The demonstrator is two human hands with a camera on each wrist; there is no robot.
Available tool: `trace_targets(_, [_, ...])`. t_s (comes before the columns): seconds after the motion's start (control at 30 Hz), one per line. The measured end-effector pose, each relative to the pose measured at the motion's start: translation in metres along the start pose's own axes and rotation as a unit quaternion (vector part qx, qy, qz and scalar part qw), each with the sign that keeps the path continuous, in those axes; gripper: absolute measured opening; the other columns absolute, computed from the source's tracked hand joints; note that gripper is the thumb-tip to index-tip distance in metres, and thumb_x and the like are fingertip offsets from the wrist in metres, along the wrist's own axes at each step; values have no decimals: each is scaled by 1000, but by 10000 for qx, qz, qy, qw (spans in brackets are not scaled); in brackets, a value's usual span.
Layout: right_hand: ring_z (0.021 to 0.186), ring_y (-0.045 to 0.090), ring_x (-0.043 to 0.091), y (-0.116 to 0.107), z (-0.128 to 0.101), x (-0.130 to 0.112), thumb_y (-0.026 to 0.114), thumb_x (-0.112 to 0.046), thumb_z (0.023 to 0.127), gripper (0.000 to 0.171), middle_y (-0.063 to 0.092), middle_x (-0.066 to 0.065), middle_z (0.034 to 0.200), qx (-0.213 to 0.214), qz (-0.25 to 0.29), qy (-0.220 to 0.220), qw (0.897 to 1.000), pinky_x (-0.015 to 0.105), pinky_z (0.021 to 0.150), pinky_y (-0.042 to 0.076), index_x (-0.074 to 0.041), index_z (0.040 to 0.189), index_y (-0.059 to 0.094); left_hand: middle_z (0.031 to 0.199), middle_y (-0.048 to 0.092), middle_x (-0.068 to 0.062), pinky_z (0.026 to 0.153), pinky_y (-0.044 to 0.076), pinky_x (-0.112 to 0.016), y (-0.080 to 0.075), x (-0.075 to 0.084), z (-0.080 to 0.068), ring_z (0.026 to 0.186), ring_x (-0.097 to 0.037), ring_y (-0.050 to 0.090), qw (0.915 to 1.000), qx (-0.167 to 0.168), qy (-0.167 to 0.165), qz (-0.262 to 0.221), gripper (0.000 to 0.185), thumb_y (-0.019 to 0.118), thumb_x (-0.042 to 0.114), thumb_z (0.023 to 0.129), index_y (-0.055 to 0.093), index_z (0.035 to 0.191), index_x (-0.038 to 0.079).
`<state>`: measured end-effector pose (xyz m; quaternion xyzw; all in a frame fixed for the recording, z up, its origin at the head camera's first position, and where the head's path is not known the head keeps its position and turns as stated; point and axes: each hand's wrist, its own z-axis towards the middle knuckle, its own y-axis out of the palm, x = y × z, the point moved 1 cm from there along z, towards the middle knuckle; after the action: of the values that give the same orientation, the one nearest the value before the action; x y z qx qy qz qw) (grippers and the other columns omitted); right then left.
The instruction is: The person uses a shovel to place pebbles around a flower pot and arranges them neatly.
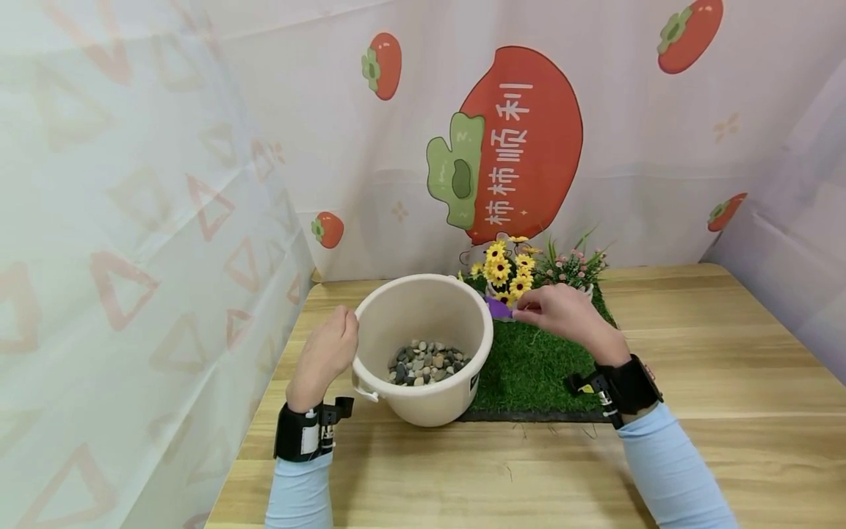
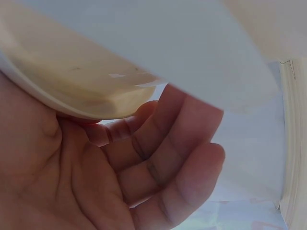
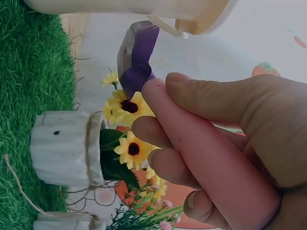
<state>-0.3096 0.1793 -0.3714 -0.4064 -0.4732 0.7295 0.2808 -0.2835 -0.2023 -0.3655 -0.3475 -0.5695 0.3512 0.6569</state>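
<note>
A cream plastic bucket [image 1: 429, 408] stands at the left front of the artificial grass, with a layer of grey, tan and white pebbles [image 1: 426, 362] at its bottom. My left hand [image 1: 325, 354] grips the bucket's left rim, its curled fingers visible close up in the left wrist view. Just right of the bucket, my right hand [image 1: 567, 314] holds a small trowel by its pink handle [image 3: 206, 160], thumb on top and fingers wrapped below. The trowel's purple blade [image 1: 499, 308] points left towards the bucket's right rim.
Behind the trowel stand yellow artificial flowers [image 1: 507, 268] in a white pot [image 3: 67, 147], beside a pink-flowered plant [image 1: 573, 266]. The green grass mat [image 1: 538, 367] lies on a wooden table [image 1: 720, 345]. A printed curtain [image 1: 370, 162] hangs behind and at the left.
</note>
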Motion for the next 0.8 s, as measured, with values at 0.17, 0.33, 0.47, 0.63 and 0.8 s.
trace_targets(0.17, [67,52,5,6,-4,-3,63,-27,96,16,66,-6,83,42,-28,-28,10000,28,67,41,-17,105,72,83,57,-13,58,41,-31,0,1,0,70,-24,56,10000,-11,4,-3,37,23,29,106,51,109,4])
trace_targets(0.33, [65,48,6,9,-5,-2,62,-26,96,14,64,-7,81,102,-30,54,9999,28,65,37,-18,104,71,86,59,-13,59,41,-31,-1,1,1,71,-24,57,10000,-20,-1,-41,40,21,30,106,51,113,4])
trace_targets(0.47, [65,48,7,12,-5,1,62,-26,96,15,63,-6,81,52,11,149,9999,30,66,37,-18,105,71,86,59,-13,59,41,-31,0,0,1,72,-24,57,10000,-32,-8,-22,39,22,30,106,52,111,5])
trace_targets(0.63, [66,49,7,16,-4,7,62,-26,96,15,64,-5,83,11,77,284,9996,30,67,39,-16,104,71,86,59,-13,59,42,-31,1,-1,1,72,-24,57,10000,-65,-11,-18,39,22,30,106,52,112,5])
trace_targets(0.8, [66,49,7,22,-3,13,63,-24,96,13,64,-5,82,17,101,306,9995,30,67,39,-16,102,71,88,60,-13,60,42,-31,1,-1,1,73,-24,58,10000,-64,-5,-16,42,21,32,106,52,114,5])
